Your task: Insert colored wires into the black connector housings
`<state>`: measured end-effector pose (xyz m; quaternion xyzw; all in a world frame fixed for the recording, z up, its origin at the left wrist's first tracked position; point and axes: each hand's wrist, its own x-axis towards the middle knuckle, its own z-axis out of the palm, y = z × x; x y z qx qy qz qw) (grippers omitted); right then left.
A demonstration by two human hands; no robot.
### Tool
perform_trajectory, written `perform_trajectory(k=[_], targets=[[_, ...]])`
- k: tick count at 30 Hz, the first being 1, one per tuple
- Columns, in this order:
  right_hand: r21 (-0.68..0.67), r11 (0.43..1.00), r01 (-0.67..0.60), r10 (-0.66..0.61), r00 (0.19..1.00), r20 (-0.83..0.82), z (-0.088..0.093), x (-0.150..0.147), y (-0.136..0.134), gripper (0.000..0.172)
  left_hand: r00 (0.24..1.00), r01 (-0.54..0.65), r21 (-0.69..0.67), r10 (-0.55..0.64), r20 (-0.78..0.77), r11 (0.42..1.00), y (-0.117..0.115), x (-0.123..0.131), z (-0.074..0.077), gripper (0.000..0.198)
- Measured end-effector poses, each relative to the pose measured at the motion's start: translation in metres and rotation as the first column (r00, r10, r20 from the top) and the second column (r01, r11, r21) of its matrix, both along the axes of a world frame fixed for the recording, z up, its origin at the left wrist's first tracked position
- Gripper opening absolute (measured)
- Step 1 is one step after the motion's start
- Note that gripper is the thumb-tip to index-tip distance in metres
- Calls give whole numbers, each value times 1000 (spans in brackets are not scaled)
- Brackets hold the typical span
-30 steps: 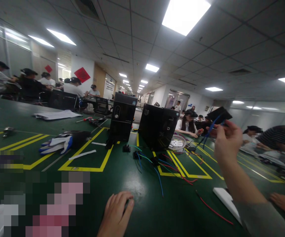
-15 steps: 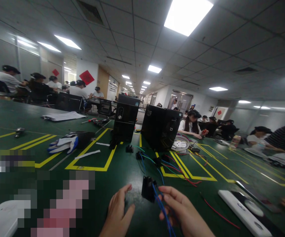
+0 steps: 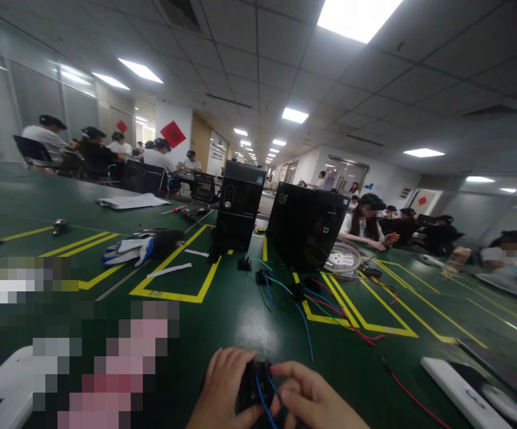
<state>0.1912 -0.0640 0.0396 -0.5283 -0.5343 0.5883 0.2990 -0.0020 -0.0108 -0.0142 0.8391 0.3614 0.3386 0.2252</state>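
Near the bottom centre of the head view, a small black part (image 3: 254, 384) with blue wires (image 3: 262, 394) sits between my hands. My left hand (image 3: 226, 387) grips it from the left, fingers over its top edge and thumb low. My right hand (image 3: 309, 393) pinches a blue wire at the part's right side. Farther forward on the green table (image 3: 222, 325) lie other small black parts, one of them (image 3: 244, 263) near a green wire and another (image 3: 262, 277) joined to blue and green wires.
Two black computer cases (image 3: 240, 205) stand ahead. A glove (image 3: 128, 251) and paper strips lie left, papers (image 3: 133, 201) behind. Red wires (image 3: 412, 396), a white device (image 3: 459, 390) and a round white fan-like piece (image 3: 342, 257) are right. Several people sit around other tables.
My left hand has moved right and taken hold of the black part, which is now lower, between both hands. The view has shifted, so the surroundings appear farther right.
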Motion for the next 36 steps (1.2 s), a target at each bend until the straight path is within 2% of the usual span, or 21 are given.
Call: perform_trajectory(k=[3, 5, 7, 9, 12, 14, 19, 22, 24, 27, 29, 31, 33, 36], targets=[[147, 989, 11, -48, 968, 248, 3, -1, 4, 43, 1000, -2, -24, 1, -25, 1000, 0, 2, 4, 39], [302, 953, -22, -116, 895, 432, -1, -3, 7, 31, 999, -10, -39, 8, -52, 999, 0, 3, 5, 35], [390, 916, -97, -156, 809, 567, -7, -4, 8, 25, 997, -8, -44, 5, -71, 999, 1, 3, 6, 35], [433, 885, -171, -162, 758, 631, -13, -5, 9, 26, 997, 2, -48, -6, -80, 999, 1, 3, 6, 36], [504, 827, -248, -167, 748, 643, -16, -7, 6, 29, 996, -1, -58, -4, -87, 998, 0, 4, 9, 32], [509, 816, -272, -160, 741, 652, -14, -8, 3, 27, 996, -5, -66, -1, -88, 998, -2, 4, 12, 31], [418, 846, -331, -99, 673, 733, -2, -3, -1, 20, 995, 10, -89, -19, -93, 996, -6, 3, 16, 33], [447, 852, -273, -174, 657, 734, 0, 0, -2, 21, 995, -4, -114, -8, -104, 993, -7, 2, 18, 33], [500, 834, -235, -238, 664, 709, -1, 0, -2, 23, 994, -5, -126, -9, -106, 992, -7, 2, 20, 31], [603, 762, -238, -306, 688, 658, -4, -4, -2, 25, 994, 6, -141, -21, -108, 990, -6, 2, 21, 31], [639, 710, -296, -302, 692, 656, -5, -7, -1, 23, 994, 15, -144, -31, -106, 989, -6, 3, 21, 31], [618, 676, -401, -252, 663, 705, -3, -7, -1, 22, 994, 17, -139, -31, -102, 990, -6, 3, 21, 30], [548, 666, -506, -184, 601, 778, -1, -6, 0, 21, 994, 10, -133, -24, -102, 991, -6, 3, 20, 29], [450, 685, -574, -118, 522, 845, 3, -1, -1, 21, 994, -10, -134, -5, -112, 991, -7, 2, 19, 30]])
